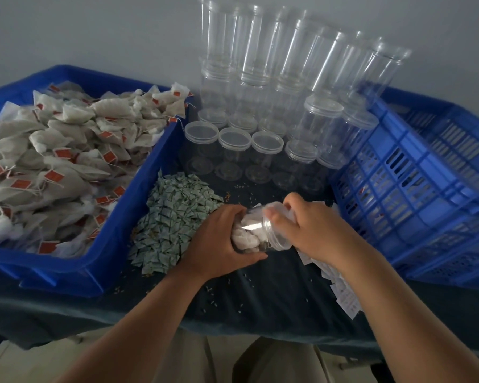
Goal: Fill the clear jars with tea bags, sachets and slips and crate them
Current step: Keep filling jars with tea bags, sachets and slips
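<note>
Head: left hand (221, 240) grips tilted jar (270, 235); right hand (311, 228) holds rim.

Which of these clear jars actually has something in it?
The jar tipped sideways, gripped by left hand and right hand, stuffed with white tea bags; the upright jars behind look empty.

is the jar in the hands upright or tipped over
Tipped: the jar lies sideways in the left hand, mouth facing the right hand.

Packing workshop: stacked jars (250, 59), blue crate (415, 172)
</note>
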The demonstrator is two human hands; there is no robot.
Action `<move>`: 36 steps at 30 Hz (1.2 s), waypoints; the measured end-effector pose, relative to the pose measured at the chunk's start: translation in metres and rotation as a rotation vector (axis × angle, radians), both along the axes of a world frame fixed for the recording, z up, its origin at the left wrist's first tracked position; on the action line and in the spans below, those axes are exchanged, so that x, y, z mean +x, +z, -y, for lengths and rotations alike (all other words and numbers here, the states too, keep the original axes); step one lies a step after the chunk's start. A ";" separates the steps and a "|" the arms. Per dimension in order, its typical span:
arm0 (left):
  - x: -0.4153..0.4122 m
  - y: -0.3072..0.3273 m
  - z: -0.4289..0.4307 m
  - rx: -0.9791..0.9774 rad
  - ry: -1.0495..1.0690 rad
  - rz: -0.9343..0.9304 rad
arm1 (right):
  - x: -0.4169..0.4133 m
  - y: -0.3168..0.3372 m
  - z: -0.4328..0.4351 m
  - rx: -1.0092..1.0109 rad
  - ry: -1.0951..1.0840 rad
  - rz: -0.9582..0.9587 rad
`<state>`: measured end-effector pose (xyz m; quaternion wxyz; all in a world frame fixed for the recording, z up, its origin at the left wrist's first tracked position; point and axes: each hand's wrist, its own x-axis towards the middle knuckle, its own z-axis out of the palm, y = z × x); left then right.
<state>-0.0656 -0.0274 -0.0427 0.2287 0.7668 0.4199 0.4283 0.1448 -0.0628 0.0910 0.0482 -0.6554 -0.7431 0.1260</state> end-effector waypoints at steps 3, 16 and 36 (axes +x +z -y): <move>0.001 -0.001 0.001 -0.003 -0.004 -0.016 | 0.007 0.006 0.005 -0.054 -0.033 -0.027; 0.000 0.002 0.004 -0.023 -0.009 -0.006 | 0.002 -0.016 0.006 0.102 0.017 0.171; 0.000 0.008 0.008 -0.037 -0.115 0.012 | 0.030 -0.017 0.005 0.244 0.429 0.227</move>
